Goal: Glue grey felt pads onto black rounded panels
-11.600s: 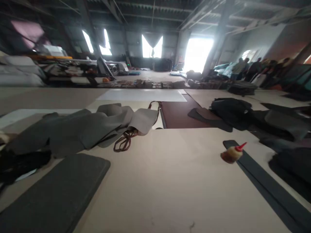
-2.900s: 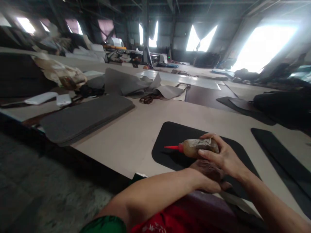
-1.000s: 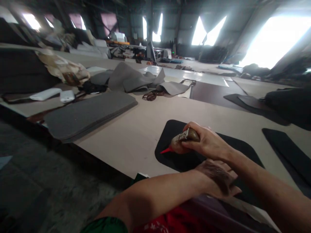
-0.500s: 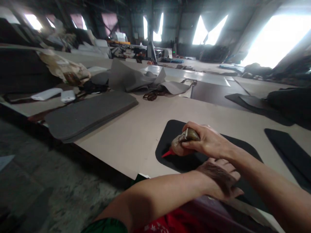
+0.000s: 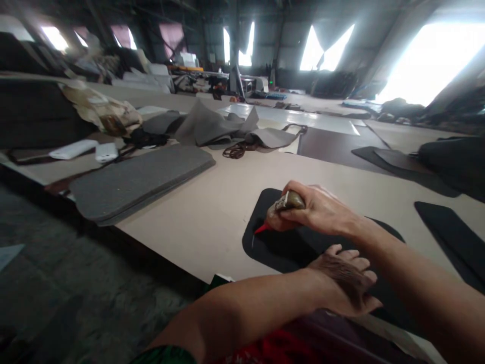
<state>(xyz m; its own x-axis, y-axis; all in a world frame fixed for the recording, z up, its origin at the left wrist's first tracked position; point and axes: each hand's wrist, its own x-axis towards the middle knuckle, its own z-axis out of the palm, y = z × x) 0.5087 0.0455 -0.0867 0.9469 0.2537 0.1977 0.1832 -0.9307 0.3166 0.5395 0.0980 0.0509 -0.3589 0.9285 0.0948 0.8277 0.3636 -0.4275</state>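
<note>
A dark sheet with rounded corners lies flat on the beige tabletop in front of me. Above its left part, my right hand is wrapped round a stained glue bottle, tilted so that its red nozzle points down at the sheet. A thin pale line of glue runs along the sheet just below the nozzle tip. My left hand rests palm down on the near part of the sheet, under my right forearm, with its fingers spread and holding nothing.
A stack of grey sheets lies on the left of the table. Crumpled grey material and a coil of brown cord are behind it. Another dark piece lies on the right. The table's near edge runs diagonally along the left.
My right hand has moved the bottle slightly away from me, up the sheet's left side. A pale line now shows behind the nozzle. My left hand's fingers look more spread.
</note>
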